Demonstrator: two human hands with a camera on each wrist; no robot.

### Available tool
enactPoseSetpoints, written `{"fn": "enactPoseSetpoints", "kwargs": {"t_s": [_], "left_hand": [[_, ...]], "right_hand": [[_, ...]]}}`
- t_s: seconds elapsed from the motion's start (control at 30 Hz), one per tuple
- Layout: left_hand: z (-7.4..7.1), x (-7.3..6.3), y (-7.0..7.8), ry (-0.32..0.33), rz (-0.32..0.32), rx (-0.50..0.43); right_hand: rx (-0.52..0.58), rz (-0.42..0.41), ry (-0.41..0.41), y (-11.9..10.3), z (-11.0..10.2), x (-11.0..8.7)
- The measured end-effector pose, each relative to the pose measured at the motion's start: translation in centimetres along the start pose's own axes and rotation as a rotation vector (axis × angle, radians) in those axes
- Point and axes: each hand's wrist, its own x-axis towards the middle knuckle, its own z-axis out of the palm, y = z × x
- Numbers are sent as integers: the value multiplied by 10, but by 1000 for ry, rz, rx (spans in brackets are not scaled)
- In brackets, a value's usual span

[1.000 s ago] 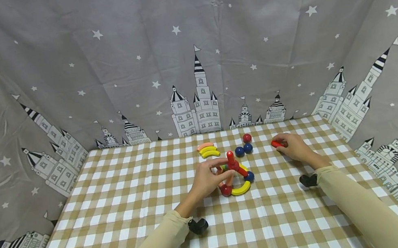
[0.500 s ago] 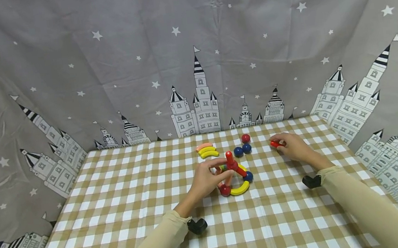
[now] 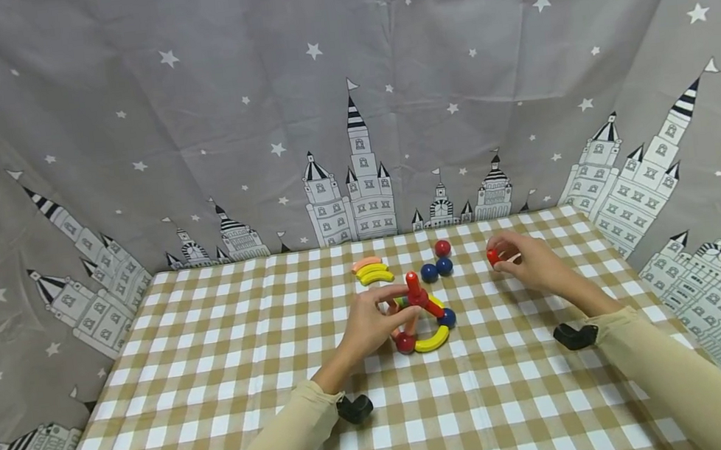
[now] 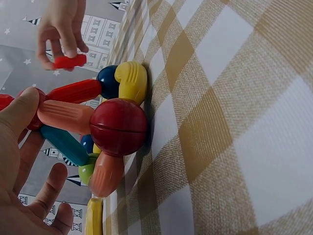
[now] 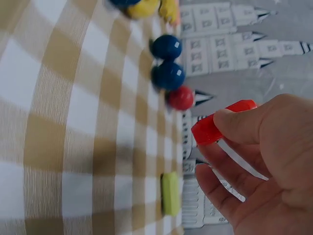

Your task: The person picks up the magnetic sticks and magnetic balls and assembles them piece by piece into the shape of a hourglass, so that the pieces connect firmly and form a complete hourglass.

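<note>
My left hand (image 3: 366,322) pinches the top red ball (image 3: 418,298) of a magnetic rod-and-ball structure. A short red rod (image 3: 412,281) stands up from that ball. Below it, a red rod (image 4: 76,91), a salmon rod (image 4: 66,115) and a teal rod (image 4: 63,144) slope down to a ring. Curved yellow rods (image 3: 432,341), a curved salmon rod (image 4: 106,175) and red (image 4: 119,126), blue (image 3: 447,317) and green (image 4: 88,169) balls form this ring on the cloth. To the right, my right hand (image 3: 530,262) holds a short red rod (image 5: 206,131) between thumb and fingers, above the cloth.
Behind the structure lie two blue balls (image 3: 437,269) and a red ball (image 3: 442,247). Curved yellow rods (image 3: 376,273) and a salmon one (image 3: 366,263) lie left of them. A lime-green rod (image 5: 170,193) rests near my right hand. The checkered tablecloth (image 3: 216,360) ends at a grey curtain (image 3: 218,85).
My right hand has lifted and turned the red rod, so its end now faces more toward the head view. The left hand keeps its grip on the structure. The head view has shifted slightly.
</note>
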Motion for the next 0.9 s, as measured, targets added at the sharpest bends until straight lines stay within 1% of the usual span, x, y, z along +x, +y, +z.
{"fn": "enactPoseSetpoints", "kwargs": {"t_s": [0.13, 0.3, 0.4, 0.53, 0.67, 0.77, 0.9], "left_hand": [[0, 1, 1, 4, -3, -1], [0, 1, 3, 5, -16, 8], [0, 1, 4, 3, -23, 11], [0, 1, 4, 3, -21, 7], [0, 2, 4, 3, -10, 2], [0, 2, 5, 2, -6, 2], [0, 2, 4, 0, -5, 5]], "right_hand": [[58, -2, 15, -15, 0, -2], [122, -33, 62, -30, 5, -3], [162, -30, 86, -41, 9, -5], [252, -11, 85, -54, 15, -5], [355, -25, 83, -64, 24, -4], [410, -37, 86, -69, 31, -4], [462, -30, 92, -76, 41, -4]]}}
